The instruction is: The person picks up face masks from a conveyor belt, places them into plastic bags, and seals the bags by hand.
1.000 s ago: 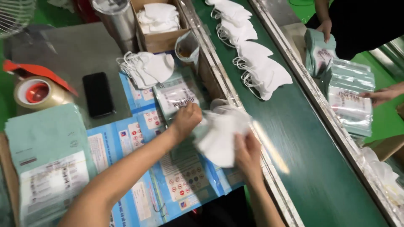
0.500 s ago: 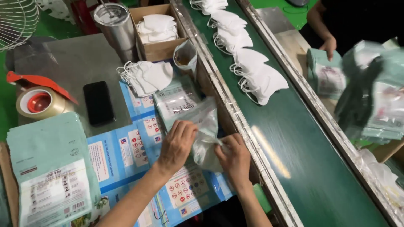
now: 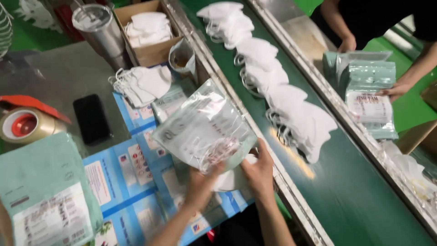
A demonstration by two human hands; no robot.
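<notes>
My left hand (image 3: 202,184) and my right hand (image 3: 259,171) hold a clear plastic pouch (image 3: 205,125) tilted up over the table's right edge, with a white face mask (image 3: 230,177) at its lower opening between my hands. The pouch has a pale green printed back. Just behind it on the table lies a small pile of white masks (image 3: 143,84). More flat pouches (image 3: 170,102) lie under the raised one.
A green conveyor belt (image 3: 346,191) carries a row of white masks (image 3: 282,98). Across it, another person's hands (image 3: 396,89) hold a stack of filled pouches (image 3: 368,93). On my table: cardboard box of masks (image 3: 148,29), steel tumbler (image 3: 100,32), black phone (image 3: 91,118), tape roll (image 3: 25,125), green packets (image 3: 45,196).
I have lifted the pouch from flat on the table to tilted upright, with the mask now at its mouth. The person opposite has set their stack down against the belt's rail.
</notes>
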